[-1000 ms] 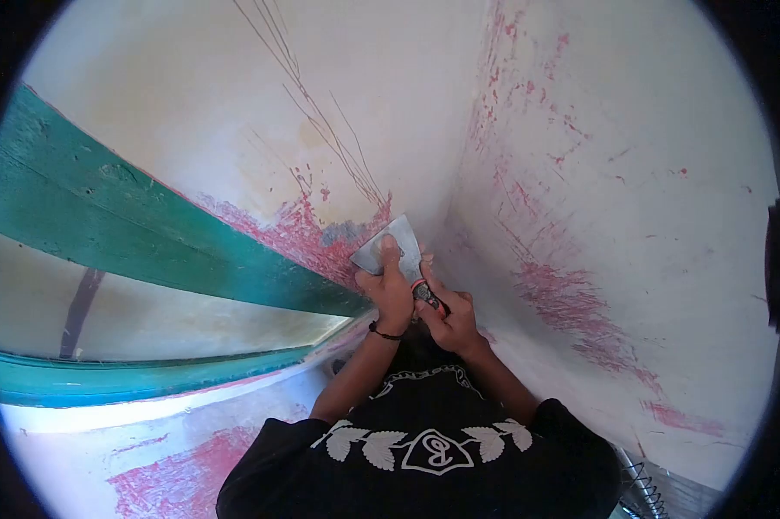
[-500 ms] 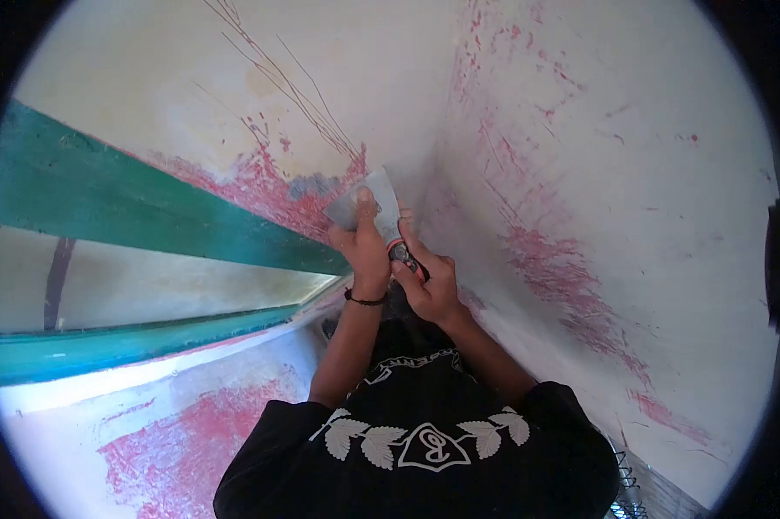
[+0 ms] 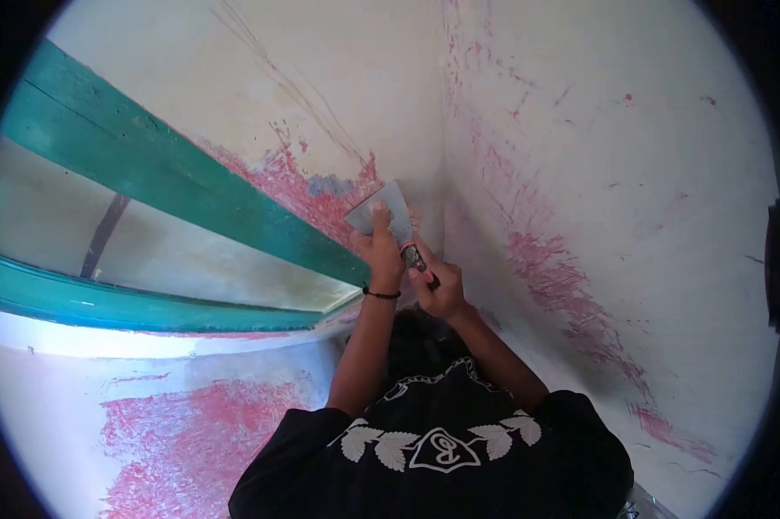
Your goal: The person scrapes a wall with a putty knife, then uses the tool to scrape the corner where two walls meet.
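Note:
A scraper [image 3: 393, 210] with a wide grey metal blade and a black and red handle is held up near the wall corner. My right hand [image 3: 442, 289] is wrapped round its handle. On the blade lies the thumb of my left hand [image 3: 383, 252], with the other fingers partly hidden behind the metal. A dark bracelet [image 3: 381, 294] circles my left wrist. The blade's edge is beside a patch of red scraped marks [image 3: 320, 204] on the pale wall; whether it touches cannot be made out.
A green frame [image 3: 173, 160] slants down from the upper left to near my left hand, with a lower green bar [image 3: 147, 310] beneath. More red marks [image 3: 550, 268] cover the right wall. A red patch [image 3: 191, 428] shows at the lower left.
Both hands and the scraper appear slightly farther right and lower. The green frame looks steeper as the view has shifted. The grip on the scraper is unchanged.

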Action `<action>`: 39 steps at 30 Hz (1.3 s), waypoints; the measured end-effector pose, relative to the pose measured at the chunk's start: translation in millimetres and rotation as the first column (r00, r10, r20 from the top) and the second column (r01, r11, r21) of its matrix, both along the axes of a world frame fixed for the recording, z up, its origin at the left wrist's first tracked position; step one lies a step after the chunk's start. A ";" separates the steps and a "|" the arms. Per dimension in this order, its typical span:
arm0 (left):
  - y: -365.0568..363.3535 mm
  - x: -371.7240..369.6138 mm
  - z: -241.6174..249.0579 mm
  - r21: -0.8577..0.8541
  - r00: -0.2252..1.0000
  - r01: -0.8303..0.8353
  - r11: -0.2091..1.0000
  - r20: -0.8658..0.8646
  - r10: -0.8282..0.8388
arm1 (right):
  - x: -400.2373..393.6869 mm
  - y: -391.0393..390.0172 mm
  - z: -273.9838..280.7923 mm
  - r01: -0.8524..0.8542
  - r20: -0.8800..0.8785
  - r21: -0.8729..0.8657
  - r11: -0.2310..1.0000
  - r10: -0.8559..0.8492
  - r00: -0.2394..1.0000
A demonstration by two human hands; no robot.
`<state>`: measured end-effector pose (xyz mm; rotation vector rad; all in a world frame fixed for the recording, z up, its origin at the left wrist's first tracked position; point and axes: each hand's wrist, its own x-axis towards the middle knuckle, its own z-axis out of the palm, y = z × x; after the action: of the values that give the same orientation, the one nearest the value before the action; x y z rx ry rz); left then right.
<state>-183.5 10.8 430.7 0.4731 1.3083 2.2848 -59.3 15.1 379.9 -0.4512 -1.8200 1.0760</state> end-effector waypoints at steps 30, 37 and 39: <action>-6.4 2.6 -12.5 -0.101 0.995 0.058 0.993 0.090 -0.048 | 3.3 -6.4 -6.9 0.026 0.117 -0.051 0.998 -0.020 0.993; -3.0 5.7 3.1 -0.110 0.999 -0.037 0.993 0.003 0.037 | -2.6 -0.9 -14.3 0.035 0.095 -0.001 0.999 -0.035 0.995; -2.0 -1.6 -0.5 -0.133 0.998 -0.026 0.991 -0.068 0.017 | -0.8 -5.1 -14.7 0.013 0.118 -0.059 0.998 -0.006 0.993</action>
<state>-185.1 8.8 430.2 0.4946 1.4944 2.1980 -60.1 10.0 365.2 -0.5685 -1.8902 1.1200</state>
